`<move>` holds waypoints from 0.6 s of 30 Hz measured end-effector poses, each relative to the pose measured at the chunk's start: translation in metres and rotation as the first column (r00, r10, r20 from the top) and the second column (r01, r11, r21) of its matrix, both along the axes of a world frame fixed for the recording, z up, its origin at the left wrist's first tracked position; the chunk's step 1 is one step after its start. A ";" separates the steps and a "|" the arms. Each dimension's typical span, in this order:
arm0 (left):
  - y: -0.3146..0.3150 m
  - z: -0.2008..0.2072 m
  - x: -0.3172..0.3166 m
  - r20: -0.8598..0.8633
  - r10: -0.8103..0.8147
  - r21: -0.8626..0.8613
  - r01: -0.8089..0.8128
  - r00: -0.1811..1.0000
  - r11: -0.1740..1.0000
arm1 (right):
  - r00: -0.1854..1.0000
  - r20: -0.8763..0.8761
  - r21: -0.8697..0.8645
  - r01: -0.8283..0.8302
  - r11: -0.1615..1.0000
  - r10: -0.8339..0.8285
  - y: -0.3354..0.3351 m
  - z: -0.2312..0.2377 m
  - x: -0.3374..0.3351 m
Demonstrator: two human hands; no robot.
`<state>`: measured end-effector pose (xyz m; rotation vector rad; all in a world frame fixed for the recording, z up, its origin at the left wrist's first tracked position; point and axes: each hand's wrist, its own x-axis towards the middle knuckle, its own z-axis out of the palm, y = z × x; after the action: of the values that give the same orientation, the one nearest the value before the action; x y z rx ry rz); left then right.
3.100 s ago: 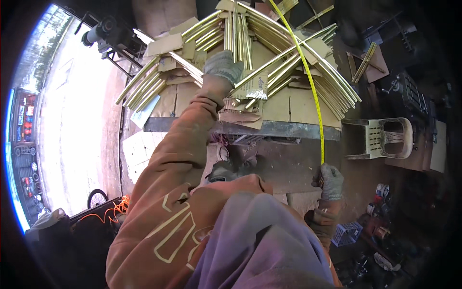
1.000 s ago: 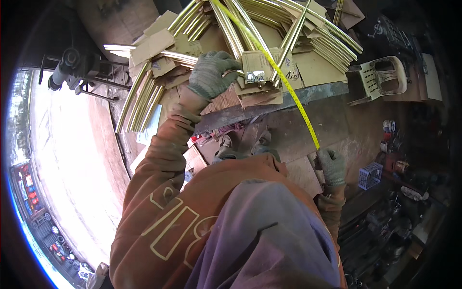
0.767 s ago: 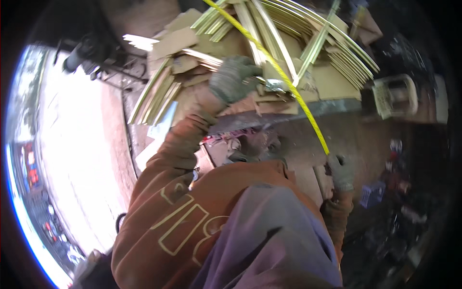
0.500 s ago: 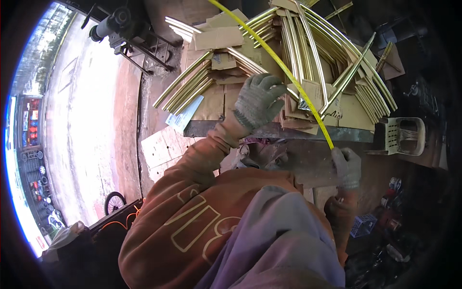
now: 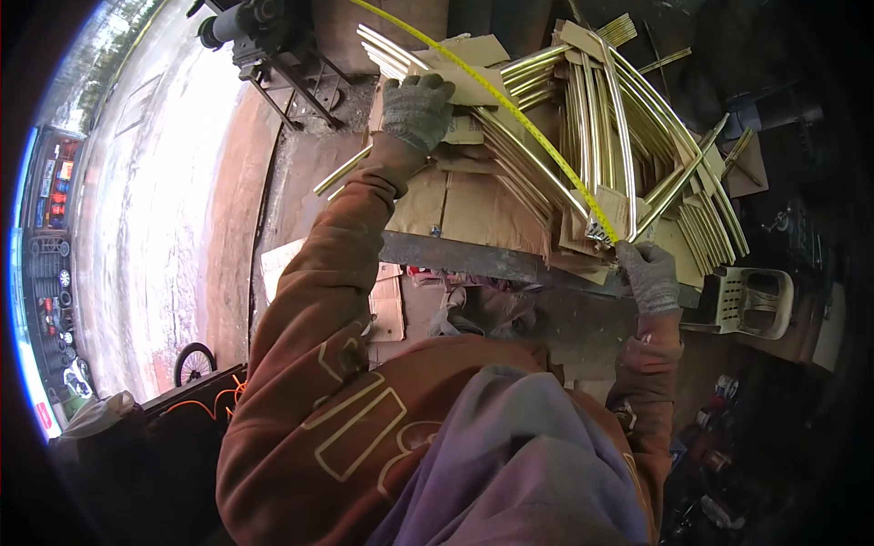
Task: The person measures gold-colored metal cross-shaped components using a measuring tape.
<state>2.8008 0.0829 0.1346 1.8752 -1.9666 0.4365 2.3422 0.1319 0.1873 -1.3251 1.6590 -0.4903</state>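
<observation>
A yellow measuring tape [image 5: 521, 116] stretches slantwise over the bench from the far left down to my right hand [image 5: 648, 276]. That gloved hand pinches its near end by the bench's front edge. My left hand [image 5: 416, 111], also gloved, lies over the bend of the left bundle of brass-coloured tubes [image 5: 344, 170], beside a cardboard piece [image 5: 464, 84]. Its fingers curl over and their tips are hidden, so what they grip does not show. Bent shiny tubes [image 5: 628, 136] are stacked across the middle and right, with cardboard between them.
The tubes lie on a cardboard-covered bench with a dark front edge [image 5: 464, 257]. A plastic chair [image 5: 742, 300] stands at the right. Far left is a dark machine on a metal stand [image 5: 269, 45]. Cardboard [image 5: 387, 305] lies below the bench, and a wheel [image 5: 194, 362] is at lower left.
My left hand has moved left and farther out, onto the left tube bundle. My right hand has carried the tape's end away from my body to the bench edge. The view has shifted slightly.
</observation>
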 end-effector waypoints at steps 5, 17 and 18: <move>0.037 0.031 -0.002 0.019 0.028 -0.125 -0.025 0.999 0.992 | 1.000 -0.009 0.017 0.010 1.000 -0.010 -0.002 -0.004 0.001; 0.148 0.014 0.015 -0.505 0.222 -0.054 -0.287 0.834 0.956 | 0.975 -0.208 -0.034 -0.080 0.996 0.071 -0.003 -0.016 -0.019; 0.149 0.010 0.014 -0.520 0.204 -0.075 -0.283 0.829 0.956 | 0.969 -0.238 -0.013 -0.075 0.997 0.070 -0.004 -0.014 -0.019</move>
<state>2.8145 0.2319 0.1443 1.9069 -1.3174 0.1255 2.3237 0.1284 0.1737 -1.5025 1.7956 -0.3162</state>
